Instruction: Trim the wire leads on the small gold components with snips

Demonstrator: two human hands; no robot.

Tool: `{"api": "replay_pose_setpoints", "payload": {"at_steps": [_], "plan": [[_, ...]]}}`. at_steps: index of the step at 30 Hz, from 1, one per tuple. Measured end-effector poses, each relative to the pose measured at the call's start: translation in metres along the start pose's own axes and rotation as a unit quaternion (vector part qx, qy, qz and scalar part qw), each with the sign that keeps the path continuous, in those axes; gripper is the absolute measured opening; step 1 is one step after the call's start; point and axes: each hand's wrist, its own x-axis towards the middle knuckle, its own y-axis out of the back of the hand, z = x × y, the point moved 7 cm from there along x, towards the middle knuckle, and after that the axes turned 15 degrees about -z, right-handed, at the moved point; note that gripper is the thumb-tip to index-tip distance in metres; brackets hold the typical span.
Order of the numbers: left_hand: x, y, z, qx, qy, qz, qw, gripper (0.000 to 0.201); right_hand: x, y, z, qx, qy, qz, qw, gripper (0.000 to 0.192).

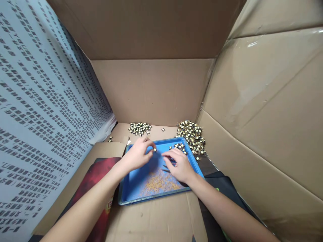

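Note:
Over the left part of a blue tray (136,185), my left hand (137,153) pinches a small yellow-and-black coil part (155,150) between thumb and fingertips. My right hand (179,164) hovers over the tray's right side, its thumb and fingers drawn together; anything between them is too small to make out. Two dark pointed blades (166,170) of a cutting tool stick out below that hand. Whether the hand grips this tool or it lies underneath, I cannot tell. Orange-brown clippings (158,183) cover the tray's near part. More coil parts (180,146) lie behind my right hand.
A large heap of coil parts (191,134) sits beyond the tray at right, a smaller pile (139,128) at back left. Cardboard walls (156,90) rise at the back and right; a printed white sheet (50,111) hangs at left. A red-and-black mat (101,181) lies left.

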Motion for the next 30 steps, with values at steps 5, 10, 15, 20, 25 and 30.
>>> {"api": "replay_pose_setpoints", "payload": {"at_steps": [5, 10, 15, 20, 25, 30], "plan": [[0.0, -0.017, 0.021, -0.232, -0.064, 0.061, 0.969, 0.02, -0.006, 0.009, 0.003, 0.052, -0.019, 0.044, 0.998, 0.056], [-0.003, -0.042, 0.013, -0.312, -0.095, 0.081, 0.942, 0.015, -0.005, 0.006, 0.001, 0.047, -0.006, 0.015, 0.999, 0.029], [-0.003, -0.048, 0.007, -0.341, -0.069, 0.055, 0.936, 0.02, -0.007, 0.008, 0.002, 0.05, -0.007, 0.04, 0.998, 0.026], [-0.004, -0.05, 0.011, -0.342, -0.076, 0.035, 0.936, 0.023, -0.009, 0.012, 0.0, 0.048, 0.008, 0.059, 0.997, 0.025], [-0.005, -0.048, 0.015, -0.291, -0.09, 0.023, 0.952, 0.024, -0.008, 0.013, -0.003, 0.053, 0.018, 0.053, 0.997, 0.025], [-0.004, -0.043, 0.019, -0.304, -0.122, 0.022, 0.945, 0.021, -0.009, 0.011, -0.003, 0.063, 0.035, 0.053, 0.996, 0.027]]}}
